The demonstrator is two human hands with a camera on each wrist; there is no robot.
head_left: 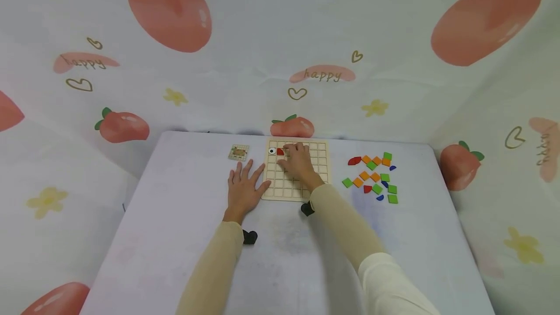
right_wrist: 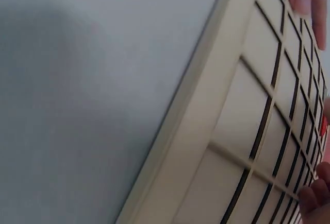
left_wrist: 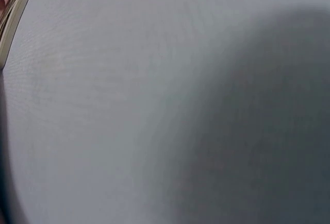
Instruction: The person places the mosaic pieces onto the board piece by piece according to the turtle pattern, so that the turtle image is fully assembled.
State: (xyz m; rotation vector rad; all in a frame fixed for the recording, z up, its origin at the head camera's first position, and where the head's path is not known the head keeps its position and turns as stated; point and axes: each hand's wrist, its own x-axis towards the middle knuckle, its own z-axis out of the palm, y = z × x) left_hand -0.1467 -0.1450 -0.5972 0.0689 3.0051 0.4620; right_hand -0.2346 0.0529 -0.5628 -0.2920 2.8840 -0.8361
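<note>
A pale wooden grid board (head_left: 271,191) lies at the back middle of the table. In its upper left cells sit a white round piece with a black dot (head_left: 272,150) and a red rounded piece (head_left: 280,151). My right hand (head_left: 300,163) reaches over the board, thumb and forefinger apart, fingertips close to the red piece. Fingers (right_wrist: 317,195) show at the edge of the right wrist view, near a bit of red. My left hand (head_left: 243,191) rests flat with fingers spread beside the board, thumb at its left edge. The left wrist view shows mostly table and a board corner (left_wrist: 18,15).
A small picture card (head_left: 238,152) lies left of the board. To the right are scattered several flat pieces: green squares (head_left: 393,199), orange squares (head_left: 364,175), red rounded ones (head_left: 367,189) and blue half-rounds (head_left: 380,198). A fruit-printed cloth (head_left: 245,91) hangs behind the table.
</note>
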